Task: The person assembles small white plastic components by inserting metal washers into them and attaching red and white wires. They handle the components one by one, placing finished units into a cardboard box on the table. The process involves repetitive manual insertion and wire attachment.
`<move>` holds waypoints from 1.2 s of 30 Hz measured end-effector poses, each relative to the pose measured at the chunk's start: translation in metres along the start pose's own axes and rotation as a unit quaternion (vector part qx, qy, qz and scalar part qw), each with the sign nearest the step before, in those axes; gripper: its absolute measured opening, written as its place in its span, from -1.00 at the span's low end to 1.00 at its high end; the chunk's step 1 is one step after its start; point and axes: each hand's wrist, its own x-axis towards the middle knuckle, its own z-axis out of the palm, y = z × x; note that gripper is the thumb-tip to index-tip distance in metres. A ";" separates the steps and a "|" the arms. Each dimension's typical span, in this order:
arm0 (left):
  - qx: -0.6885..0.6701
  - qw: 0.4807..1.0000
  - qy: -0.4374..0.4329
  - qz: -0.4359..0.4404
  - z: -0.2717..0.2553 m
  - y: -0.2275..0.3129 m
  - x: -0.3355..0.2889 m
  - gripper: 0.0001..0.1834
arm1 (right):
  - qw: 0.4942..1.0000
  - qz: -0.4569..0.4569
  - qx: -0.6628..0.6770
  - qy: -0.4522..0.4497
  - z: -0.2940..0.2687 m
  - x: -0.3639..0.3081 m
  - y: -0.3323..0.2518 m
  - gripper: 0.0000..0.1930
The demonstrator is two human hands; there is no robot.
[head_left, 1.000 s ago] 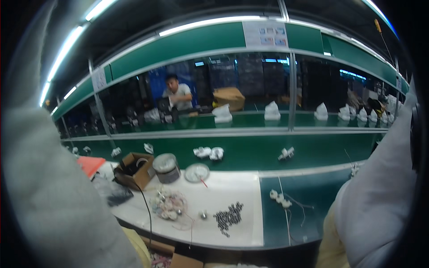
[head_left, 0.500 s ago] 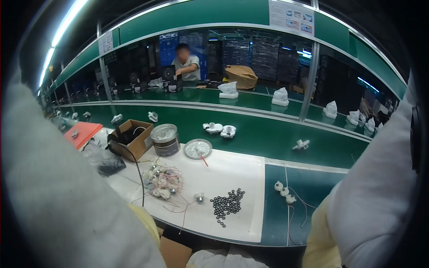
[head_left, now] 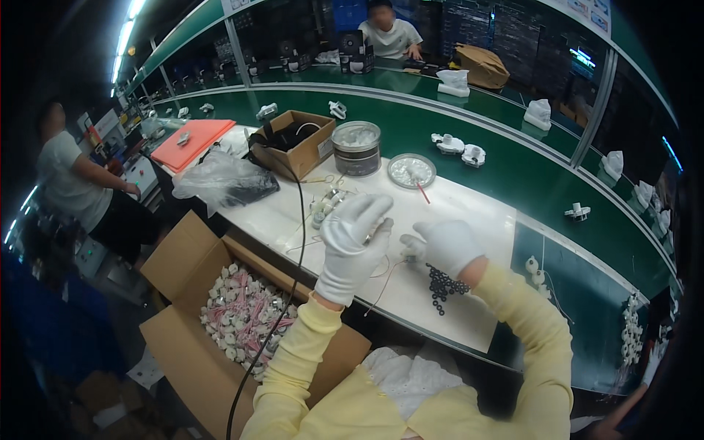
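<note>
White glove fabric covers both hands in my feed. I have the left hand raised over the near edge of the worktop, its grip apart, thumb facing curved fingers across a gap. The right hand reaches inward over the white sheet, and I cannot tell from here whether that grip is closed on anything. Just beside its fingertips I see a small motor, partly hidden, with a thin red wire trailing toward the edge. Near that wrist lies a spread of black rings. Behind my left hand there is a heap of wired parts, partly covered by the glove. Farther back I make out a metal tin, with a round dish to its right. A black cable runs down past the left wrist and across a large open carton full of white pieces with pink wires. To the right, small round white pieces lie in a row on the green surface.
</note>
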 end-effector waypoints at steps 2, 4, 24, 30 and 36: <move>0.120 0.992 -0.026 0.024 0.005 -0.021 -0.020 -0.71 | 0.997 -0.008 -0.033 -0.074 0.022 0.013 -0.006 -0.53; 0.198 0.979 -0.045 0.033 0.007 -0.037 -0.031 -0.82 | 0.990 -0.063 -0.092 -0.087 0.037 0.020 -0.015 -0.58; 0.229 0.970 -0.041 -0.073 -0.005 -0.083 -0.050 -0.65 | 0.625 0.183 0.732 -0.201 -0.089 -0.122 0.040 -0.41; 0.318 0.935 -0.137 -0.074 0.004 -0.094 -0.061 -0.46 | 0.555 0.266 0.774 -0.151 -0.059 -0.169 0.051 -0.35; 0.215 0.956 -0.197 -0.037 0.027 -0.062 -0.040 -0.49 | 0.555 0.297 0.711 -0.313 -0.058 -0.197 0.082 -0.37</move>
